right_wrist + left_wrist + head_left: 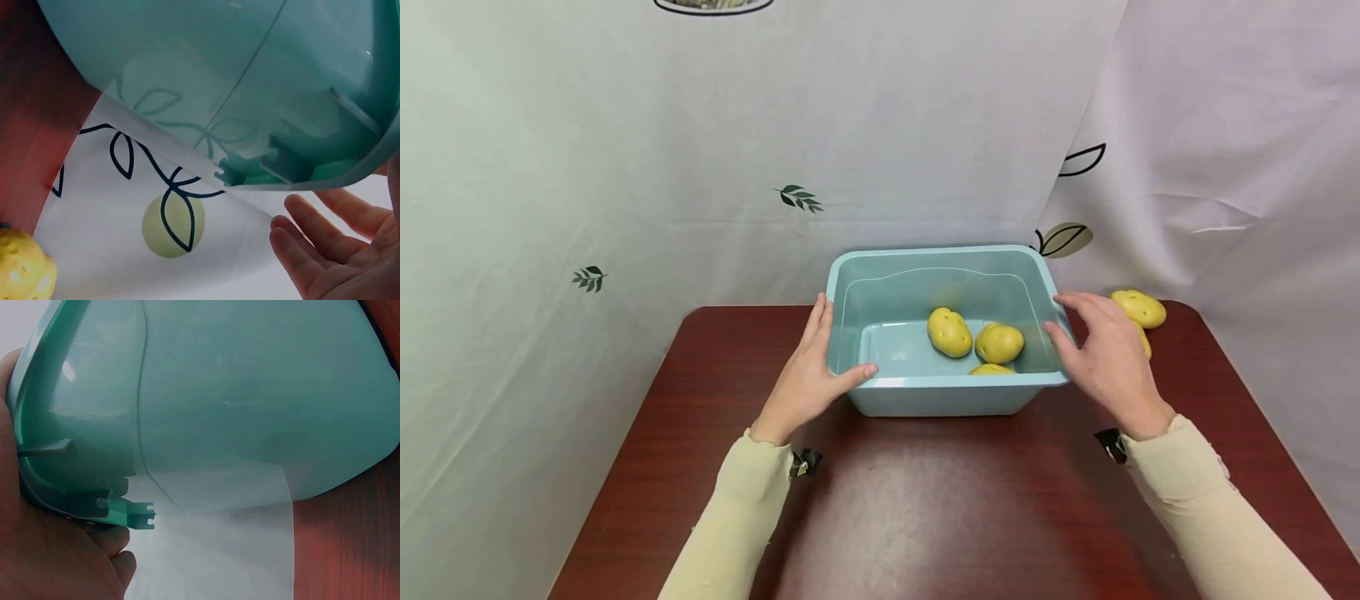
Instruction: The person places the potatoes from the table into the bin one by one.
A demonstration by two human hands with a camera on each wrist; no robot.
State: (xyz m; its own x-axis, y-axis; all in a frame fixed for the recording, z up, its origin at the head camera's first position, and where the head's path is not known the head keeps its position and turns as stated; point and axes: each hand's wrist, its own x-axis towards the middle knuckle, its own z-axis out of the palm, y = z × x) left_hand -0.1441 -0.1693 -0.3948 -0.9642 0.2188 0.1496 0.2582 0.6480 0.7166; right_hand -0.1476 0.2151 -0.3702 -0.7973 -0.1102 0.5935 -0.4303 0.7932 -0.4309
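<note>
A light blue plastic bin [947, 400] sits at the back of the table in the head view. Inside it are three yellow potatoes, among them one potato [950, 332] near the middle and another potato [999, 343] to its right; the front rim partly covers the third potato [992, 369]. My left hand [808, 375] touches the bin's front left corner, thumb over the rim and fingers straight along the side. Beside the right rim is my right hand [1108, 354], fingers loosely bent; in the right wrist view its fingertips [284, 232] are apart from the bin.
Just beyond my right hand, more potatoes [1138, 308] lie on the table, partly hidden by the hand. The dark red wooden table [910, 508] reaches back to a white patterned cloth [940, 125], which hangs close behind the bin.
</note>
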